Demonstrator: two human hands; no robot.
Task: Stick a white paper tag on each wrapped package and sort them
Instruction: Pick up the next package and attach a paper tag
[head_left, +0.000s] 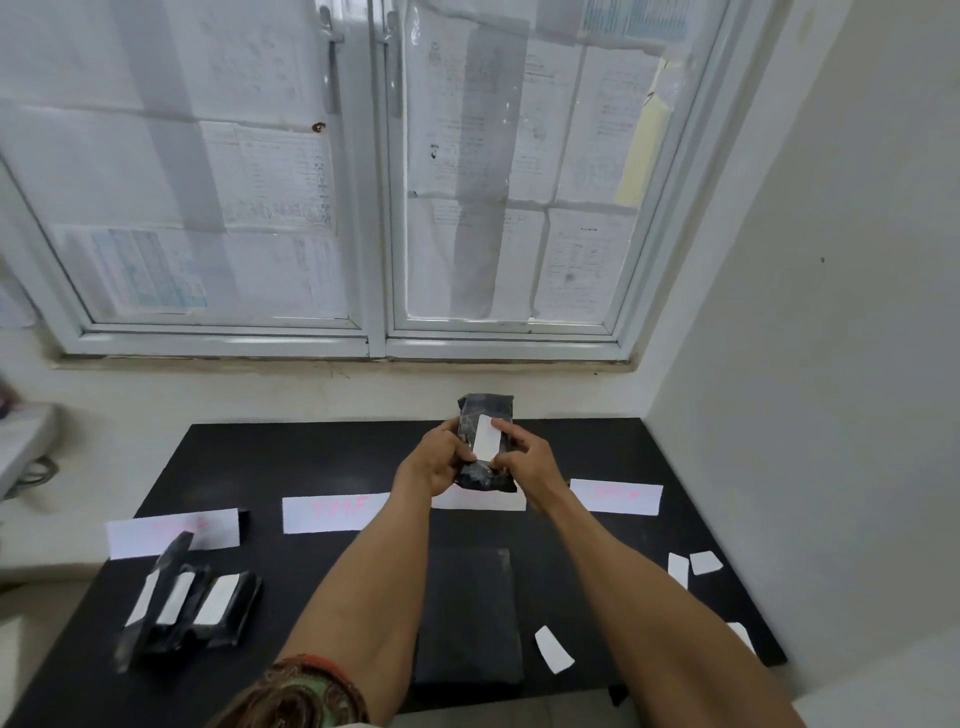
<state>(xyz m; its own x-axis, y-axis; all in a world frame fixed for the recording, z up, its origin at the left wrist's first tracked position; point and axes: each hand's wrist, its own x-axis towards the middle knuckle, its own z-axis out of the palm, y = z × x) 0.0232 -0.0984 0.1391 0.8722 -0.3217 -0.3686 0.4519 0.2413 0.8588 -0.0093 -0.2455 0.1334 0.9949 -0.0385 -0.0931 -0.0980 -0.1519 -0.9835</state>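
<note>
A black wrapped package (478, 415) is held upright above the far middle of the black table (322, 457). My left hand (434, 460) grips its left side. My right hand (524, 457) holds the right side, its fingertips pressing a white paper tag (487, 436) onto the package's front. Three tagged black packages (200, 605) lie together at the left front. A large flat black package (467, 613) lies between my forearms. Loose white tags lie at the right: one (553, 649) near my right forearm, two more (693, 565) farther right.
Several white paper labels with pink writing lie in a row across the table: left (171, 530), centre-left (332, 513), right (615, 496), one partly under my hands. A papered window (374, 208) rises behind. A white wall (805, 364) bounds the right side.
</note>
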